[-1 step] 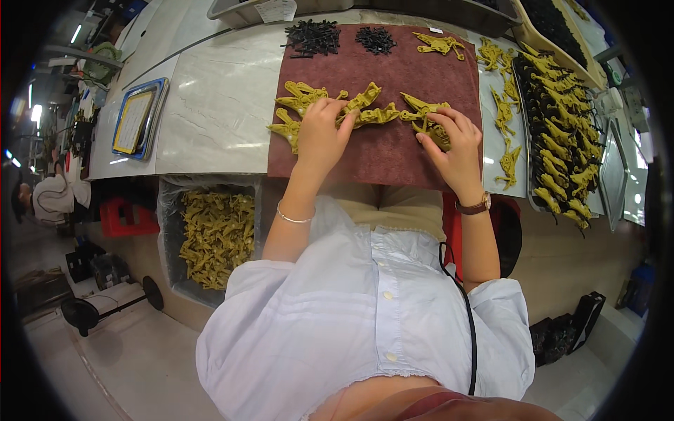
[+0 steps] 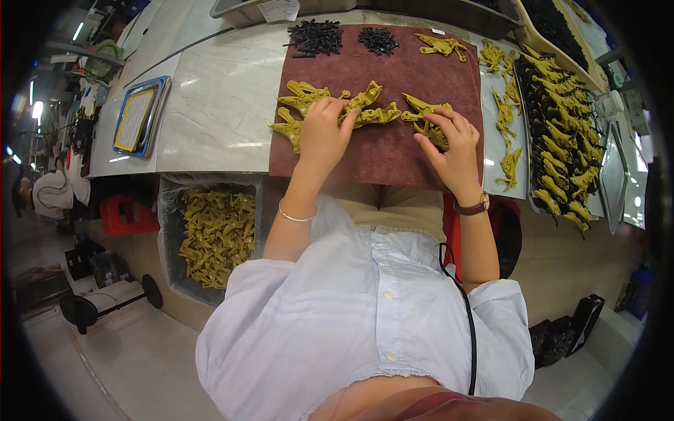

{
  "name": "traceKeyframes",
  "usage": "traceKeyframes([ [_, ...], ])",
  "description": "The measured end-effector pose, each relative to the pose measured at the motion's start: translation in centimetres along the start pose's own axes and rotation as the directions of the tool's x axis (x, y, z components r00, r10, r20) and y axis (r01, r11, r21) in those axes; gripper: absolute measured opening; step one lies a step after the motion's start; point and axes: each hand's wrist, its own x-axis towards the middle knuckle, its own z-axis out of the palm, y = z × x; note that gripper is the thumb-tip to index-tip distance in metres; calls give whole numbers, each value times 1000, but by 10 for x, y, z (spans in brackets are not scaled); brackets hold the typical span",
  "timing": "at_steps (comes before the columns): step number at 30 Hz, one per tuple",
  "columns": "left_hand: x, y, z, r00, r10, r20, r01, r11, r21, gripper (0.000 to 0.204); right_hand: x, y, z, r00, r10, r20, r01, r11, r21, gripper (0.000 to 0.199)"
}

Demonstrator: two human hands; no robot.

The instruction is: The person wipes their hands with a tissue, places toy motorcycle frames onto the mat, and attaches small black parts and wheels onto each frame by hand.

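Olive-yellow moulded parts [image 2: 379,114] with long arms and small holes lie in a loose group on the dark red cloth [image 2: 393,163]. My left hand [image 2: 326,132] is bent over this group, its thumb and fingers closed about one of the parts; the fingertips are partly hidden. To the right, another olive-yellow part [image 2: 419,105] lies beneath my right hand [image 2: 456,144]. The right fingers and thumb are curled round the near end of that piece, which rests low over the cloth. Another such part [image 2: 441,46] lies alone at the cloth's far right.
Two heaps of small black pieces [image 2: 314,38] sit along the cloth's far edge. At right stands a tray [image 2: 609,168] beside rows of yellow parts with black pieces [image 2: 562,140]. A lined bin [image 2: 168,238] of yellow parts stands below left. A blue-rimmed tray [image 2: 163,90] lies left.
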Motion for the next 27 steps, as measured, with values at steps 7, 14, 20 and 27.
traceKeyframes([
  [7, 6, 4, -3, 956, 38, -290, -23, 998, 54, 18, 17, -18, 11, 996, -90, -27, 93, 984, 154, 43],
  [14, -7, 7, 9, 985, 123, -123, -119, 992, 43, 19, 24, -27, 35, 996, -86, 4, 84, 979, 186, 47],
  [20, -6, 5, 8, 994, 30, -105, -29, 1000, 10, 17, 23, -29, 36, 988, -150, -47, 157, 951, 265, 35],
  [27, -2, 13, 8, 981, -69, -179, 70, 998, -4, 17, 17, -37, 35, 950, -294, -107, 307, 943, 131, 24],
])
